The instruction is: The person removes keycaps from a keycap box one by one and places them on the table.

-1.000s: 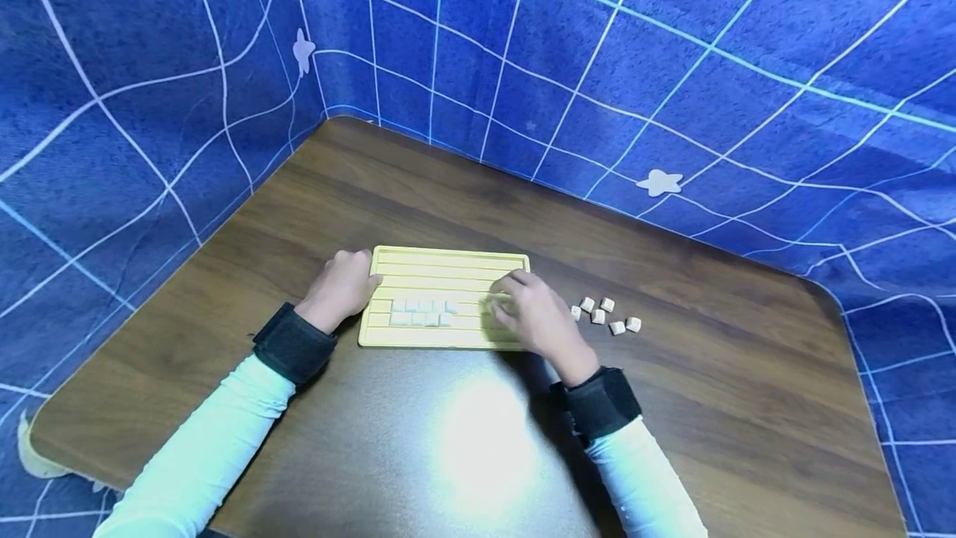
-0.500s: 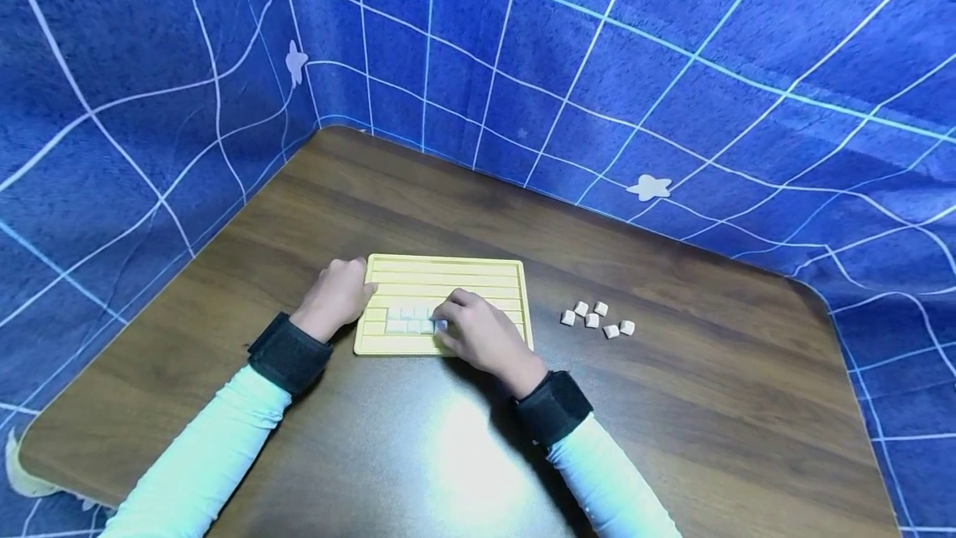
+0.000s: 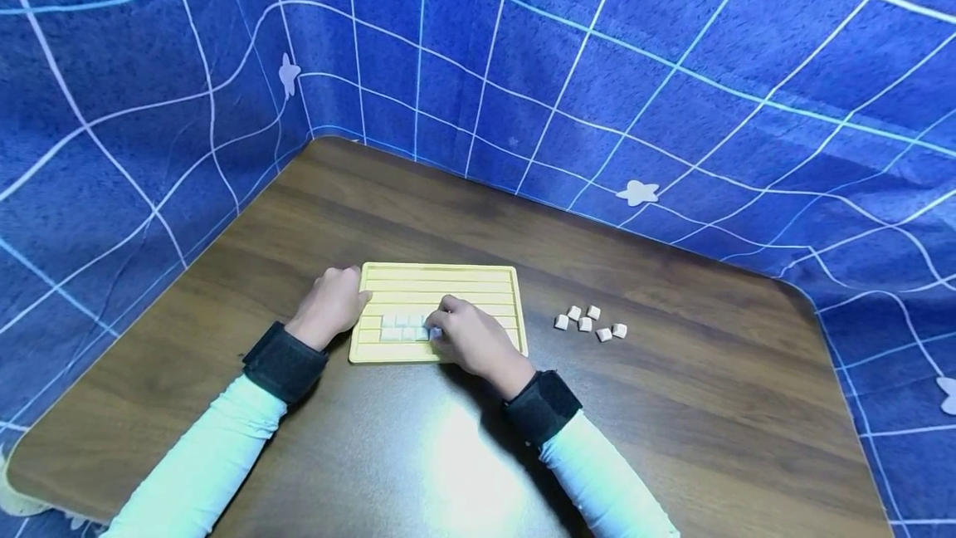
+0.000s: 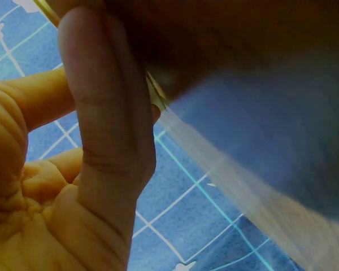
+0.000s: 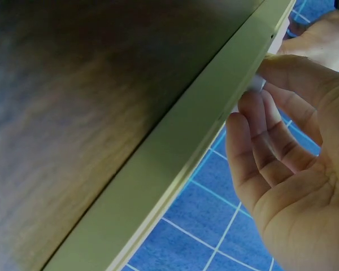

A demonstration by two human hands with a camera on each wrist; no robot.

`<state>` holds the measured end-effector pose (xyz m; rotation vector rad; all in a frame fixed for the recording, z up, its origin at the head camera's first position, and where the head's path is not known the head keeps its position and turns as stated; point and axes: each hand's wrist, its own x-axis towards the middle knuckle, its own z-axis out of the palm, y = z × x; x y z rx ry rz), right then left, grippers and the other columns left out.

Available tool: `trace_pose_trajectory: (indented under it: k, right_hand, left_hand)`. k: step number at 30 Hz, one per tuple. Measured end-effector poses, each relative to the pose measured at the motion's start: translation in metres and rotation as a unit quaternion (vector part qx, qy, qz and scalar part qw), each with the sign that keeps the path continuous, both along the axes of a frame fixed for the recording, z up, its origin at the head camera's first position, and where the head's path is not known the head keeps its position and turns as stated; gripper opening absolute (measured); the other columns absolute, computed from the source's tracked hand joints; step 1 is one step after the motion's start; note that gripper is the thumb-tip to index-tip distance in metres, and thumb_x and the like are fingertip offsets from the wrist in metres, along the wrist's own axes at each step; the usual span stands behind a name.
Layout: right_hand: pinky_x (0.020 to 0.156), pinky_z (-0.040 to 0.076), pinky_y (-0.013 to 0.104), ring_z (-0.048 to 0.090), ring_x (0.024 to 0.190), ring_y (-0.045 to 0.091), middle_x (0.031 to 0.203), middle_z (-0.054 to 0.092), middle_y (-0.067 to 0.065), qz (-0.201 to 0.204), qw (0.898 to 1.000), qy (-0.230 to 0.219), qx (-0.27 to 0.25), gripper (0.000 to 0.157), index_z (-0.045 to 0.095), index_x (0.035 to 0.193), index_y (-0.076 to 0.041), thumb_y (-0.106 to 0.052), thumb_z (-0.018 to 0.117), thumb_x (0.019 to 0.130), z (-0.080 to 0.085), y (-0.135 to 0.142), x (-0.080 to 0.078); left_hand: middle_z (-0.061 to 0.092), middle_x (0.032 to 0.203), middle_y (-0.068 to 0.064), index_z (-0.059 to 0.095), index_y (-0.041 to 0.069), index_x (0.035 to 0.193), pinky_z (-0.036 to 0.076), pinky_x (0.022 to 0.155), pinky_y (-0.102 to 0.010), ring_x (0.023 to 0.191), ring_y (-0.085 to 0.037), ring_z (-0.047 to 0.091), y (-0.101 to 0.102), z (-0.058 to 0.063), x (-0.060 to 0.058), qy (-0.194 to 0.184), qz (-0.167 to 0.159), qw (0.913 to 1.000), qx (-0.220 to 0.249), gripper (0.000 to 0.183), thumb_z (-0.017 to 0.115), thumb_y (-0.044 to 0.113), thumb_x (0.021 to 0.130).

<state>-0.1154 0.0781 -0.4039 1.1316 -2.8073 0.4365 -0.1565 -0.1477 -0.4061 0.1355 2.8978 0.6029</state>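
Observation:
A yellow ridged tray [image 3: 433,286] lies on the brown table, with two short rows of white keycaps [image 3: 400,335] set side by side in its lower left part. My left hand [image 3: 329,305] grips the tray's left rim, the thumb over the edge. Over the right end of the rows, my right hand [image 3: 474,343] pinches a small white keycap [image 5: 257,83], which shows between thumb and fingers in the right wrist view. The hand hides part of that row's end from the head view. In the left wrist view the left thumb [image 4: 107,113] fills the middle.
Several loose keycaps [image 3: 586,325] lie on the table [image 3: 672,405] just right of the tray. A blue curtain [image 3: 463,40] with white grid lines hangs behind the table and along its left side. Black bands wrap both wrists.
My right hand has moved left from the tray's right side to the end of the keycap rows and stays there. The left hand keeps its grip; the whole head view has shifted slightly.

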Motion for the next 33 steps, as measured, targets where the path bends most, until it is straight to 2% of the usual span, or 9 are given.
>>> trace_pose_trajectory:
  k: [6,13,18,24,33]
  right_hand:
    - [0.062,0.055,0.027,0.056,0.072,0.011,0.087,0.061,0.003,0.009,1.000,0.003,0.002,0.016,0.071,0.096,-0.011,-0.011,0.070,0.080,0.004,0.000,0.000]
    - [0.065,0.056,0.027,0.058,0.074,0.012,0.089,0.061,0.003,0.003,1.000,-0.004,0.004,0.019,0.072,0.098,-0.011,-0.012,0.072,0.080,0.009,0.000,0.002]
    - [0.066,0.056,0.027,0.058,0.073,0.011,0.088,0.061,0.003,0.001,1.000,-0.012,0.006,0.018,0.072,0.097,-0.011,-0.013,0.073,0.079,0.011,0.004,0.002]
    - [0.065,0.055,0.029,0.058,0.072,0.012,0.087,0.061,0.005,-0.007,1.000,-0.007,-0.017,0.016,0.072,0.094,-0.009,-0.009,0.072,0.079,0.012,0.019,0.002]
    - [0.062,0.056,0.031,0.059,0.072,0.013,0.085,0.063,0.006,-0.021,0.998,0.026,-0.046,0.012,0.071,0.088,-0.006,-0.007,0.074,0.077,0.013,0.055,-0.004]
  left_hand:
    - [0.060,0.104,-0.039,0.053,-0.014,0.111,0.053,0.072,-0.058,0.090,-0.048,0.059,-0.001,0.000,0.001,0.001,0.000,1.0000,0.000,0.034,0.054,0.014,0.092]
    - [0.061,0.098,-0.038,0.055,-0.013,0.104,0.053,0.068,-0.058,0.086,-0.048,0.060,0.000,-0.003,0.001,0.021,-0.002,0.9998,0.006,0.030,0.056,0.014,0.091]
    - [0.061,0.099,-0.038,0.055,-0.013,0.103,0.053,0.069,-0.058,0.086,-0.048,0.060,-0.001,-0.002,0.002,0.019,0.001,0.9998,0.008,0.029,0.056,0.014,0.091]
    - [0.060,0.102,-0.038,0.054,-0.013,0.107,0.053,0.071,-0.058,0.089,-0.048,0.060,0.000,-0.001,0.002,0.008,0.001,1.0000,0.005,0.031,0.054,0.014,0.092]
    - [0.060,0.100,-0.039,0.054,-0.014,0.106,0.053,0.070,-0.058,0.087,-0.049,0.059,-0.001,-0.002,0.001,0.016,-0.006,0.9998,0.007,0.031,0.054,0.013,0.092]
